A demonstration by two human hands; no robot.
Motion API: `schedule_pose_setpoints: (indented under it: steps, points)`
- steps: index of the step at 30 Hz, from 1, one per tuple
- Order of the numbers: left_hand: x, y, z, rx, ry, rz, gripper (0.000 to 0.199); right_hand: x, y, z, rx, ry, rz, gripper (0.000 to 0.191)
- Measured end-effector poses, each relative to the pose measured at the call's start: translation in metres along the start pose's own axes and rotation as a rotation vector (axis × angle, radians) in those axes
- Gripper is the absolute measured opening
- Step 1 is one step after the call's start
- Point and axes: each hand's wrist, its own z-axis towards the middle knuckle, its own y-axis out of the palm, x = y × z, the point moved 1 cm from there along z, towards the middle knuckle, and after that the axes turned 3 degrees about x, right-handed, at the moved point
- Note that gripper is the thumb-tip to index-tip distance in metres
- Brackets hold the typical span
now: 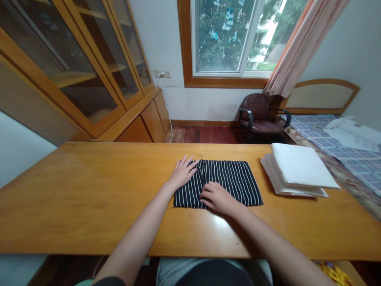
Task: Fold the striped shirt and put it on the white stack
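Observation:
A black cloth with white stripes (pixel 230 178) lies folded into a flat rectangle on the wooden table (pixel 98 198). A fold or seam runs down it, left of its middle. My left hand (pixel 182 174) rests on the cloth's left part, palm down and fingers spread. Near the lower end of that seam, my right hand (pixel 218 196) is closed, its fingers bent against the fabric. The fingertips are partly hidden, but they appear to grip the cloth at the fold.
Right of the cloth stands a stack of white folded packets or sheets (pixel 303 167). Beyond the table are a maroon armchair (pixel 258 113), a bed with a plaid cover (pixel 345 151) and a glass-door cabinet (pixel 119 107). A white cable (pixel 167 105) hangs from the wall socket.

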Motion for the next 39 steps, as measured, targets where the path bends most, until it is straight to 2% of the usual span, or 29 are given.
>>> schedule_pose_setpoints:
  steps: [2,7,10,12,14,16,19,21,27,30,33,35,37,39]
  points:
    - [0.000,0.004,0.007,-0.030,-0.019,0.020,0.051,0.000,0.002,-0.006,-0.042,-0.015,-0.029,0.015]
    - [-0.006,0.010,0.022,-0.050,-0.078,0.067,0.051,-0.001,0.004,-0.014,-0.042,-0.043,-0.044,0.020]
    - [-0.009,0.009,0.027,-0.066,-0.100,0.073,0.051,-0.002,0.004,-0.015,-0.046,-0.053,-0.039,0.019]
    - [-0.006,0.006,0.028,-0.036,-0.099,0.080,0.050,-0.004,0.003,-0.017,-0.044,-0.055,-0.054,0.019]
    - [-0.001,0.001,0.026,0.044,-0.068,0.092,0.049,-0.005,0.002,-0.020,-0.032,-0.051,-0.066,0.019]
    - [0.008,-0.003,0.022,0.110,0.028,0.091,0.048,-0.006,0.001,-0.024,-0.012,-0.040,-0.066,0.020]
    - [0.024,-0.002,0.017,0.081,0.263,0.086,0.048,-0.008,0.001,-0.032,0.005,-0.026,-0.043,0.023]
    - [0.032,0.004,0.017,0.037,0.350,0.111,0.048,-0.009,0.001,-0.036,-0.006,-0.014,-0.021,0.026]
    - [0.039,0.024,0.031,-0.034,0.307,0.161,0.049,-0.014,-0.002,-0.047,-0.036,0.018,0.068,0.034]
    - [0.039,0.026,0.037,-0.049,0.300,0.160,0.049,-0.012,-0.006,-0.050,-0.046,0.020,0.153,0.026]
    - [0.039,0.024,0.037,-0.039,0.302,0.160,0.048,0.000,-0.012,-0.047,0.012,0.069,0.201,0.028]
    - [0.039,0.024,0.036,-0.032,0.301,0.166,0.048,0.017,-0.017,-0.039,0.135,0.161,0.181,0.031]
    - [0.040,0.023,0.034,-0.029,0.303,0.176,0.048,0.038,-0.018,-0.029,0.264,0.278,0.111,0.033]
    - [0.040,0.023,0.034,-0.025,0.308,0.187,0.048,0.059,-0.014,-0.019,0.305,0.375,-0.011,0.038]
